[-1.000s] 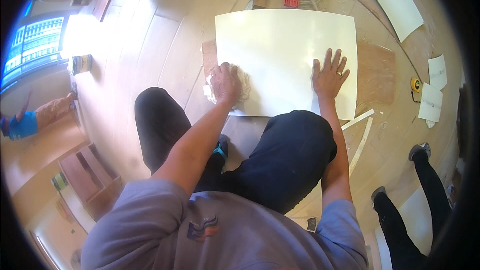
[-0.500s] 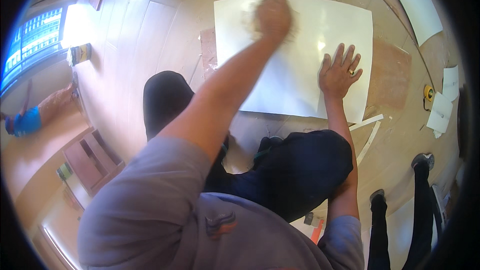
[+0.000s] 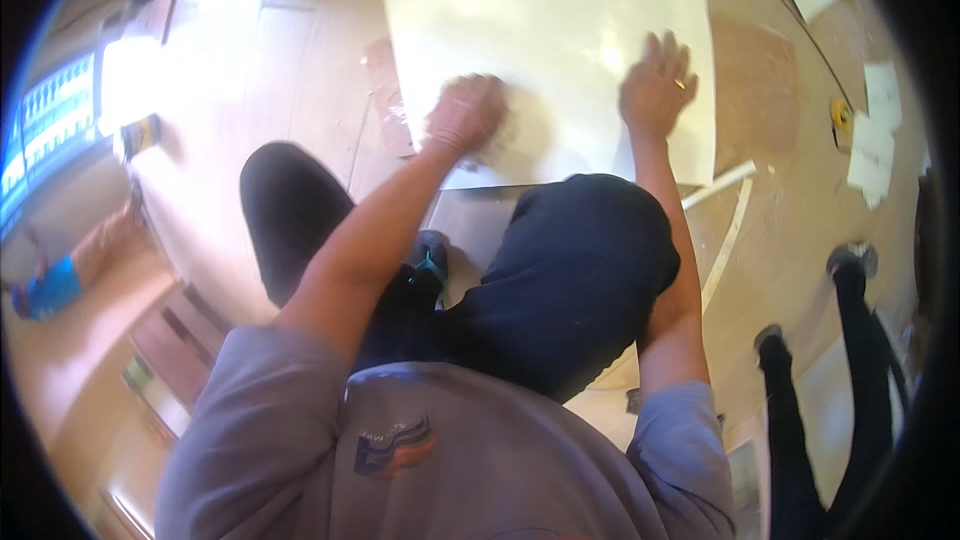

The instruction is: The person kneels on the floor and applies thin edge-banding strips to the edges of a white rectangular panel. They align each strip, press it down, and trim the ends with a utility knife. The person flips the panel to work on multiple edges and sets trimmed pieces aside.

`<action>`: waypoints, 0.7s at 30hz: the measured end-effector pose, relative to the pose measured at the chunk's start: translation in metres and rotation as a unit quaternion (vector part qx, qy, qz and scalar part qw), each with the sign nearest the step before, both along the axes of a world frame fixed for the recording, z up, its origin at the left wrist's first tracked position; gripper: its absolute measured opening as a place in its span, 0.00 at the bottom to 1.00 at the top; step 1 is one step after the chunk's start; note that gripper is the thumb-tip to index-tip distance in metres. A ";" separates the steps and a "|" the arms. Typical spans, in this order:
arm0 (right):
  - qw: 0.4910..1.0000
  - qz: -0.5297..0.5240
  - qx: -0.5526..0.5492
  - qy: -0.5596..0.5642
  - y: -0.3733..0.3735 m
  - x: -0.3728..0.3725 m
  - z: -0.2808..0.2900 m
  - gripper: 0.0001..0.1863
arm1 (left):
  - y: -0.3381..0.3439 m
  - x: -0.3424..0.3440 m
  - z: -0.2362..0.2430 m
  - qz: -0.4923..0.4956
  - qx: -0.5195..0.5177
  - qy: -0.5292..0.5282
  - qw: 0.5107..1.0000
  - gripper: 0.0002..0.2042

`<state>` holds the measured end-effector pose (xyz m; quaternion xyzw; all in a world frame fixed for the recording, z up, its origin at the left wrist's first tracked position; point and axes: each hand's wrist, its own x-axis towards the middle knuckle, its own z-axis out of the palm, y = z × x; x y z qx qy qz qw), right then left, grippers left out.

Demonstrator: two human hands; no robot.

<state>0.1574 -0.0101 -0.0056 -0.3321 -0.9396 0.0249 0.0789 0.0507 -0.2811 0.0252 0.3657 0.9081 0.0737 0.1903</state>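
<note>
A glossy white sheet [image 3: 560, 30] lies in front of me, over a brown board that shows past its left and right sides. My left hand [image 3: 468, 112] is curled and pressed down near the sheet's near left corner. Beneath its fingers is a small brownish thing, too blurred to name. Flat on the right part of the sheet rests my right hand [image 3: 657, 88], fingers stretched away from me and a ring on one of them. My bent knees [image 3: 590, 250] come close to the sheet's near edge.
Thin white strips [image 3: 720, 187] lie right of my knee. Farther right are a yellow tape measure [image 3: 842, 120] and white paper pieces [image 3: 872, 160]. Another person's dark-clad legs [image 3: 862, 340] stand at the lower right. A can [image 3: 140, 135] is at the left.
My left hand has swept from the sheet's far edge back toward me, to its near left corner. My right hand stays on the sheet's right side. The whole view has shifted.
</note>
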 end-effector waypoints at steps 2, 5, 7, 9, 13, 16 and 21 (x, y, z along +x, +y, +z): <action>1.000 0.003 -0.006 0.010 0.003 0.001 -0.001 0.29 | 0.008 -0.015 0.019 0.106 0.085 0.023 0.990 0.12; 0.999 0.022 -0.006 0.041 0.007 0.006 -0.007 0.27 | 0.002 -0.008 0.016 0.083 0.082 0.032 0.993 0.17; 0.998 0.010 -0.026 0.063 0.020 0.029 -0.004 0.27 | -0.020 0.000 0.018 -0.014 0.074 0.035 0.997 0.21; 0.998 -0.038 -0.045 0.037 0.037 0.068 0.011 0.28 | -0.048 0.006 0.028 -0.088 0.048 -0.002 0.995 0.23; 0.933 -0.256 -0.250 0.037 0.060 0.122 0.039 0.33 | -0.081 0.002 0.023 -0.190 -0.062 0.016 0.980 0.20; 0.865 -0.224 -0.422 0.153 0.080 0.158 0.006 0.28 | -0.051 0.013 0.021 -0.243 -0.008 -0.017 0.970 0.17; 0.792 -0.244 -0.497 0.258 0.081 0.158 -0.012 0.21 | 0.039 0.059 0.034 -0.292 0.052 -0.023 0.955 0.14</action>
